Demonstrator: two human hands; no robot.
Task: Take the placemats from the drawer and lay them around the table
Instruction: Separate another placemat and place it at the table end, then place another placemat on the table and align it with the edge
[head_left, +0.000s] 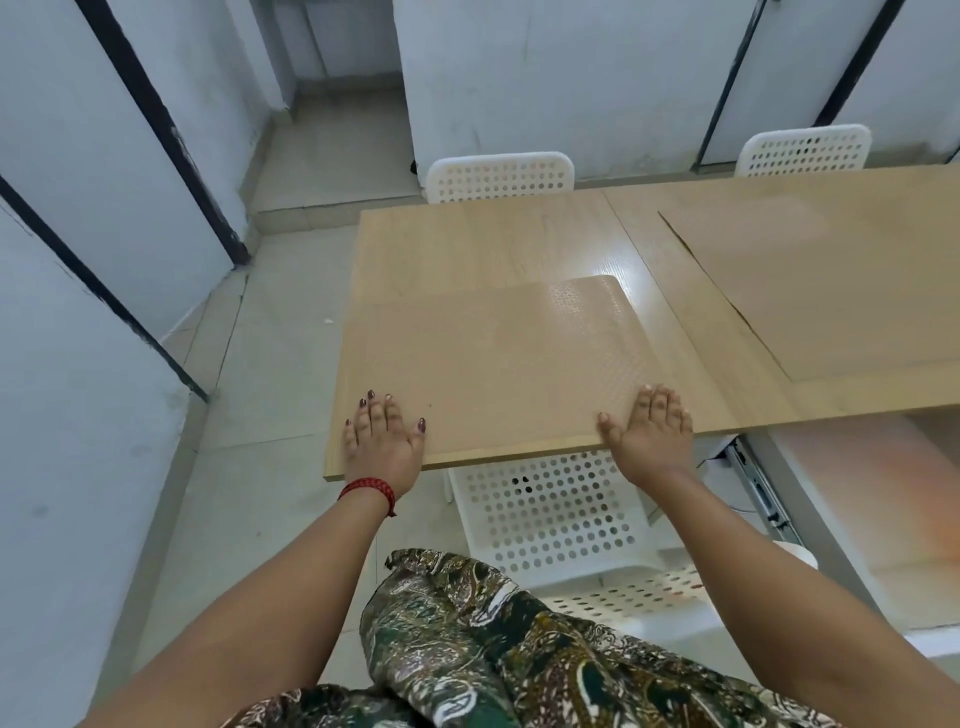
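Head view: two tan placemats lie on the wooden table (467, 244). The near placemat (493, 364) sits at the table's left end by its front edge; the second placemat (831, 291) lies apart to the right. The left hand (382, 436) and right hand (649, 426) press flat, fingers straight, on the near placemat's front corners. Three white perforated chairs stand around: two far chairs (501, 176), and one near chair (545, 509) tucked below the hands.

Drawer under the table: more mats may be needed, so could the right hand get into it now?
Probably yes: the drawer stands pulled out past the table edge, uncovered, beside the right hand, which lies flat on the placemat holding nothing.
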